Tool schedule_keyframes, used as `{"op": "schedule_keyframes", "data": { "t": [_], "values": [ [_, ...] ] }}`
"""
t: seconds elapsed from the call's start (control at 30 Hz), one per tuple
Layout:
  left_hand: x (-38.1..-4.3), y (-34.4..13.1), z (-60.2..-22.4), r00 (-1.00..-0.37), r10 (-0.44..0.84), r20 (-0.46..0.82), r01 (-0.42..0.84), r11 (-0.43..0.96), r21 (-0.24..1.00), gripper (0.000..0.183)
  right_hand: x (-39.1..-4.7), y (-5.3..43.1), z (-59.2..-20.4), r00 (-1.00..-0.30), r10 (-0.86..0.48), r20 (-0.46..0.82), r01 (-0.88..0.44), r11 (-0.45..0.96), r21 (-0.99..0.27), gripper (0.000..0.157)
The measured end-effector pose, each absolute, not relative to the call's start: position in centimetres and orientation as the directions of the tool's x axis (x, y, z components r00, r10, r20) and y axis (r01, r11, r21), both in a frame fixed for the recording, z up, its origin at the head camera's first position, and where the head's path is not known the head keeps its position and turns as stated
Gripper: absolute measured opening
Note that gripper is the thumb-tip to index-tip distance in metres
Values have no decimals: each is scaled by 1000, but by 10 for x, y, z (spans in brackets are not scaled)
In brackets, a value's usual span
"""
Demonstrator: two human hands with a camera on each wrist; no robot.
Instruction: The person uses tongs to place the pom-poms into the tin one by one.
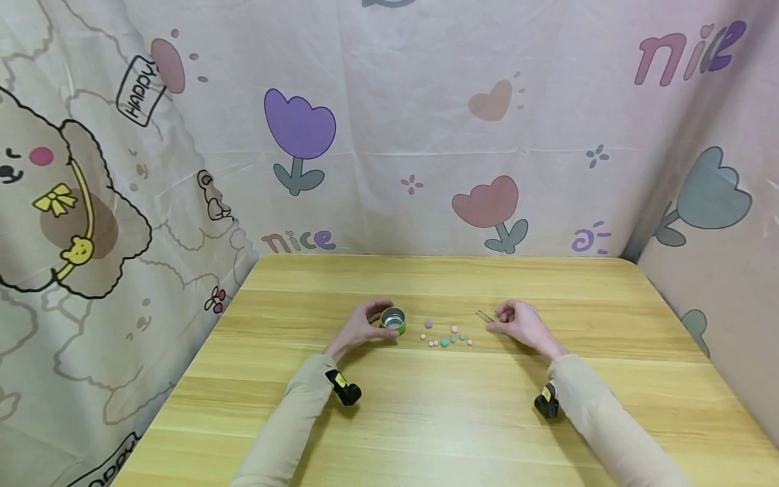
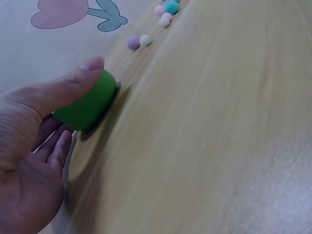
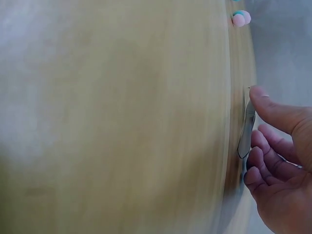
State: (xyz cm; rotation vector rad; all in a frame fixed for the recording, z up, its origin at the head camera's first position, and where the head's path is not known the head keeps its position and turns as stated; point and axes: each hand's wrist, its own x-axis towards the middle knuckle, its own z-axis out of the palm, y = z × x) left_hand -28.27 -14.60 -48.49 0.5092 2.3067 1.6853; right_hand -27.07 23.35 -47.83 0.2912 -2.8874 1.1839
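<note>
A small round tin [image 1: 402, 330], green outside and silvery inside, stands on the table with its open top up. My left hand [image 1: 360, 327] holds it from the left, thumb on the near side and fingers round the far side. In the left wrist view the tin's green wall [image 2: 95, 105] shows under the thumb. My right hand [image 1: 520, 326] pinches metal tweezers [image 1: 485, 316], whose tips point left and away from me. The right wrist view shows the tweezers [image 3: 247, 126] between thumb and fingers, close to the tabletop.
Between the hands lie several small balls: a purple ball [image 1: 429, 324], a pink ball [image 1: 454, 329], a turquoise ball [image 1: 444, 342] and smaller pale ones. The wooden table [image 1: 438, 412] ends at a printed cloth [image 1: 389, 135] behind, with cloth at both sides.
</note>
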Motion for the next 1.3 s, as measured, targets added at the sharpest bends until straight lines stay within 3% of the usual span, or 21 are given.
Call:
{"op": "schedule_keyframes", "data": {
  "t": [0.53,0.77,1.3],
  "values": [
    [-283,-144,-488,-897,441,36,166,261,951,66,-270,229,-477,-976,-188,108,-210,703,-679,24],
    [-283,-142,-489,-898,439,28,166,280,945,67,-273,226,-479,-983,-167,75,-175,736,-654,19],
    [-282,-141,-489,-891,454,14,163,291,943,67,-266,232,-474,-972,-211,106,-231,751,-619,14]
  ]
}}
